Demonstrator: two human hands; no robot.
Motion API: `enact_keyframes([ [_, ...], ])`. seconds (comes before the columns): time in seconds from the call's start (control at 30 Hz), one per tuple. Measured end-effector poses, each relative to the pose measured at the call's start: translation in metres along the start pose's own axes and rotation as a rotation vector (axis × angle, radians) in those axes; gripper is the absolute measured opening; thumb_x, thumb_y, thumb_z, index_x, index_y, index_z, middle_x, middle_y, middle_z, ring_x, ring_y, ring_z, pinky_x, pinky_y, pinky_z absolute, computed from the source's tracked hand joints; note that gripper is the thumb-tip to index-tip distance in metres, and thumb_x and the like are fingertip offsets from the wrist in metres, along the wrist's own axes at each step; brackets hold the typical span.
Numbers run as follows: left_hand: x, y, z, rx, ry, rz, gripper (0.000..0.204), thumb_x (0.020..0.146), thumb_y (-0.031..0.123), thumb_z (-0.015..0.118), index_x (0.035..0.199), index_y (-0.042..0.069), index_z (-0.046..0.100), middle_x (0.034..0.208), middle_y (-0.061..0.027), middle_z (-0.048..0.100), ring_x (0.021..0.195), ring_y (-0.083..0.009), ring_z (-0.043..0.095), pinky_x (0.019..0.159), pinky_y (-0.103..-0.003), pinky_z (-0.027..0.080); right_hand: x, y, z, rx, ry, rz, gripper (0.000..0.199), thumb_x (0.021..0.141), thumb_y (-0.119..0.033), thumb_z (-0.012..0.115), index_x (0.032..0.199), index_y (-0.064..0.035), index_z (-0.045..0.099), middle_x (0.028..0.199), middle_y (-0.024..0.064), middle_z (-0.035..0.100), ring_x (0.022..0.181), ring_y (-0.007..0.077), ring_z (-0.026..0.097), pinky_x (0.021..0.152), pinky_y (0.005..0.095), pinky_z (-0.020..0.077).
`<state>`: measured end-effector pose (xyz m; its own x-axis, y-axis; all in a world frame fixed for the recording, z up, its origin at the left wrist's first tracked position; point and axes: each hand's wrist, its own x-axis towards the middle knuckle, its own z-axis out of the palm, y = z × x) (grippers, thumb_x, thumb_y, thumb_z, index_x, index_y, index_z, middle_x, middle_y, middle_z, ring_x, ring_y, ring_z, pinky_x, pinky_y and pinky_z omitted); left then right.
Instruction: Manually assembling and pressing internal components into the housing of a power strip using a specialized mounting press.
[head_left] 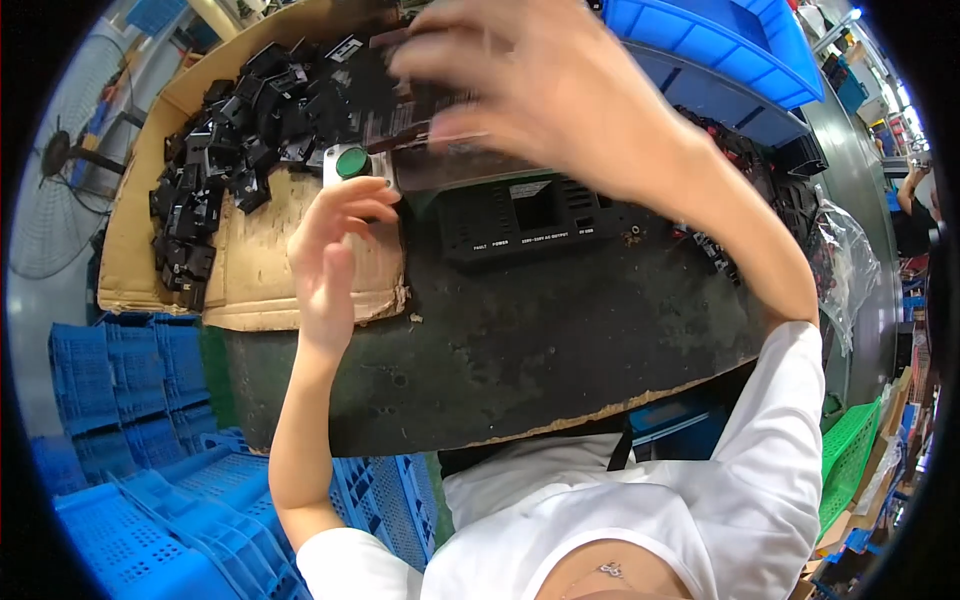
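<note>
My left grip (325,262) is loosely spread, just below the green button (352,162); my right grip (545,95) is blurred, its hold I cannot tell. The black casing (480,226) lies on the desk (560,345). I seem to be working the button; pressing calls for clear fingers.

Factory workshop, worn black workbench (560,340), black plastic parts (250,140), stacked blue crates (85,370), apparently another person (912,222) far right

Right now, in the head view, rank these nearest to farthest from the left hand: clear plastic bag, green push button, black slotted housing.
1. Green push button: just beyond the left hand.
2. Black slotted housing: to that hand's right, on the dark tabletop.
3. Clear plastic bag: far right.
</note>
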<state>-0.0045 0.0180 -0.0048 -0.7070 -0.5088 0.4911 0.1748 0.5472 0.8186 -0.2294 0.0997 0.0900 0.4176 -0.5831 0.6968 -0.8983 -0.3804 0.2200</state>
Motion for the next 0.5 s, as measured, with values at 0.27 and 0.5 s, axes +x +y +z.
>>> enact_keyframes([
  [0.27,-0.010,0.025,0.029,-0.053,0.016,-0.088,0.014,0.074,-0.010,0.059,0.086,-0.005,0.063,0.071,-0.0087,0.062,0.059,-0.0141,0.060,0.054,-0.022,0.047,-0.061,-0.037,-0.029,0.197,0.129,0.144,0.038,0.066,-0.015,0.075,0.099,-0.0022,0.062,0.103,0.0107,0.060,0.090,0.0192,0.057,0.078,0.0316,0.0464],
  [0.5,-0.006,0.021,0.026,0.193,-0.123,0.076,0.027,0.064,-0.009,0.060,0.089,-0.001,0.065,0.075,-0.0121,0.063,0.065,-0.0220,0.062,0.060,-0.026,0.047,-0.108,-0.051,-0.034,0.516,0.057,0.431,0.038,0.065,-0.006,0.078,0.095,0.0063,0.059,0.083,0.0144,0.065,0.072,0.0213,0.062,0.063,0.0267,0.0496],
])
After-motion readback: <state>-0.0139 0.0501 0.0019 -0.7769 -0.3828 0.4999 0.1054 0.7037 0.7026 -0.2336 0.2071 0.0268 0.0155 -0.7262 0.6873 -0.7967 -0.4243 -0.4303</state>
